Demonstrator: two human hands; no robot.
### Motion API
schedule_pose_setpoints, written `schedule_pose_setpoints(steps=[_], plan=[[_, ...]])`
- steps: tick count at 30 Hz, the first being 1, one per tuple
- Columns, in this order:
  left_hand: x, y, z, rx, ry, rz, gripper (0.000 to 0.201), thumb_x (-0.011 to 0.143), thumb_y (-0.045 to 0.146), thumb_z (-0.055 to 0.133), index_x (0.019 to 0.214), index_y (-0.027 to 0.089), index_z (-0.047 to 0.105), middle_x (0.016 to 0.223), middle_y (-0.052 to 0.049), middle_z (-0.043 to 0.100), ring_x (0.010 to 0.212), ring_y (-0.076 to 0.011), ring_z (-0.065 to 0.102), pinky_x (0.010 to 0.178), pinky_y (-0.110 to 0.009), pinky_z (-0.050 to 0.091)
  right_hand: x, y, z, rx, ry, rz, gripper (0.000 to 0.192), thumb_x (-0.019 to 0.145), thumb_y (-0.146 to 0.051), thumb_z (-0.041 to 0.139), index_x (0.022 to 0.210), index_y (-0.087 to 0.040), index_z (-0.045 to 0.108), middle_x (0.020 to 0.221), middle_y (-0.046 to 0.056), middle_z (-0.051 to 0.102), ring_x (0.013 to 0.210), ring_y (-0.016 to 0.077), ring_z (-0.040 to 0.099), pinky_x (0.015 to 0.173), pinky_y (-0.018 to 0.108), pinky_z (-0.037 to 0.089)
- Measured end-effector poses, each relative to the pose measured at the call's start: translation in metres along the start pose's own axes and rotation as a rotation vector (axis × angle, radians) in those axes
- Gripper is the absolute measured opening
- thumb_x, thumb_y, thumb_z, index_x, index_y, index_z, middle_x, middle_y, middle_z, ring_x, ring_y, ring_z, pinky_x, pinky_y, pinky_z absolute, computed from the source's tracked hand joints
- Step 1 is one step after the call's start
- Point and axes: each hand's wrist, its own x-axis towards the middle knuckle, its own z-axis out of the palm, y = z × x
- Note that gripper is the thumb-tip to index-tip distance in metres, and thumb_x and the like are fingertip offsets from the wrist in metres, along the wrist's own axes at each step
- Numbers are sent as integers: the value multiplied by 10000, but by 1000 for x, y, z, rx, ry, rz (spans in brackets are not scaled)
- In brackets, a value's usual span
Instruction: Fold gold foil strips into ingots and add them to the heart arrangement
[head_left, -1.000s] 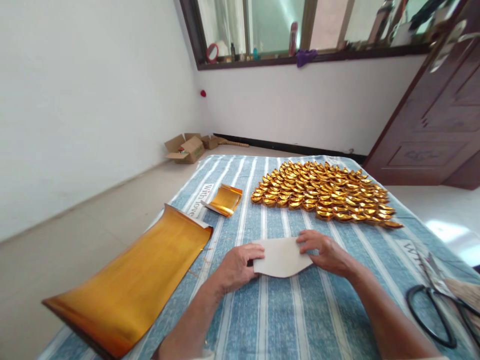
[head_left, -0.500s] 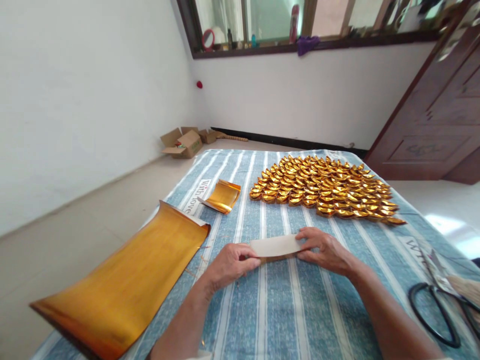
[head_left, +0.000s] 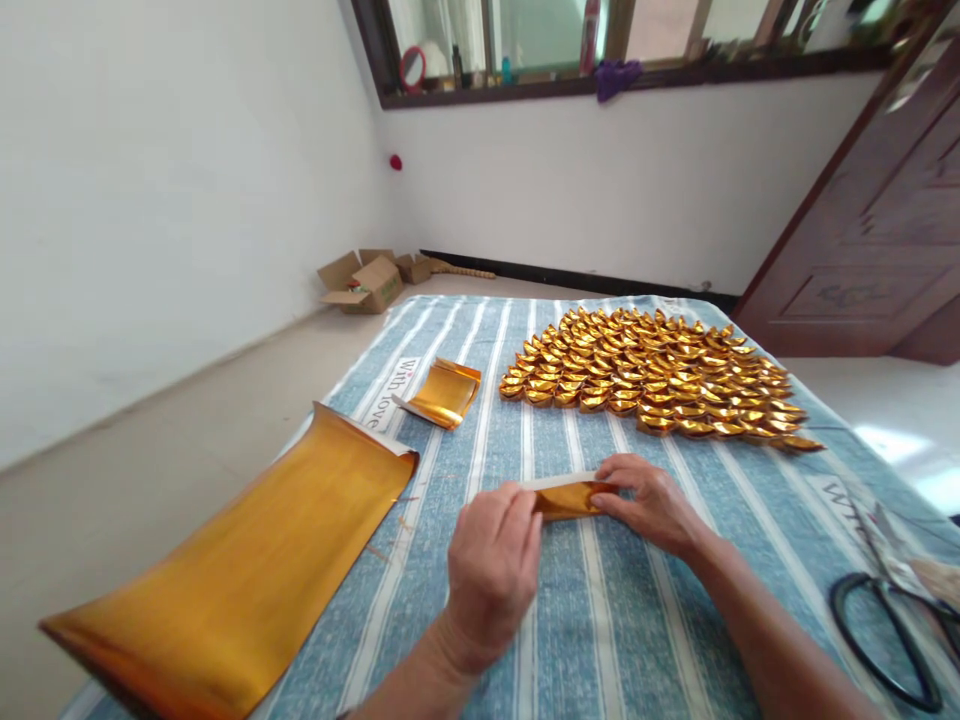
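Observation:
A narrow folded strip of gold foil paper (head_left: pixel 568 499), its white side showing along the far edge, is stretched between my two hands just above the tablecloth. My left hand (head_left: pixel 496 555) is closed on its left end, the knuckles turned up and hiding the fingertips. At the right end my right hand (head_left: pixel 646 500) pinches the strip, thumb on the gold face and fingers behind. Beyond the hands, many folded gold paper ingots (head_left: pixel 652 370) stand in close rows. Left of them lies a small stack of gold foil paper (head_left: pixel 444 392) with curled edges.
A large gold foil sheet (head_left: pixel 240 560) covers the table's left side. Black-handled scissors (head_left: pixel 885 640) lie at the right edge. The striped blue tablecloth (head_left: pixel 555 640) spreads under everything. An open cardboard box (head_left: pixel 367 285) is on the floor past the table.
The strip has turned from its white face to show gold toward me. My left hand has rolled over, knuckles up, and shifted slightly right. My right hand still grips its end.

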Motion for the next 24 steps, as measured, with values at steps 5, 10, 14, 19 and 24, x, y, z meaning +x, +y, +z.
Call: schedule_pose_setpoints(steps=[5, 10, 14, 19, 24], plan=[[-9, 25, 4, -128, -221, 198, 199, 844, 120, 532, 1021, 128, 623, 1172, -119, 649, 1126, -268, 572, 966, -451, 455, 0, -1, 1, -1, 32, -13, 119, 800, -303, 652, 801, -210, 728, 890, 51, 680, 899, 207, 619, 840, 334, 474], [-14, 20, 12, -29, -486, 94, 368, 869, 336, 559, 1182, 145, 587, 1307, -118, 580, 1244, -328, 488, 1014, -573, 390, 1, -1, 3, -27, 37, -31, 119, 807, -282, 639, 761, -194, 705, 895, 65, 678, 916, 215, 608, 849, 350, 471], [-16, 20, 13, -18, -546, 56, 419, 870, 396, 556, 1213, 157, 581, 1334, -134, 553, 1246, -336, 487, 1000, -593, 389, 1, -1, 4, -63, 52, -28, 82, 798, -270, 648, 784, -195, 678, 897, 64, 673, 896, 221, 605, 833, 366, 475], [-17, 21, 15, -25, -567, 36, 450, 862, 435, 562, 1215, 158, 585, 1341, -140, 545, 1243, -336, 489, 1017, -587, 375, 1, 2, 9, -130, 106, -20, 129, 787, -282, 657, 890, -203, 658, 929, 65, 670, 888, 231, 607, 813, 374, 481], [-18, 18, 17, -27, -584, 28, 524, 854, 462, 568, 1276, 155, 536, 1357, -137, 531, 1263, -337, 466, 1030, -601, 354, -1, 5, 15, -161, 173, -8, 266, 775, -271, 661, 1029, -193, 639, 1000, 87, 675, 941, 251, 608, 823, 382, 483]])
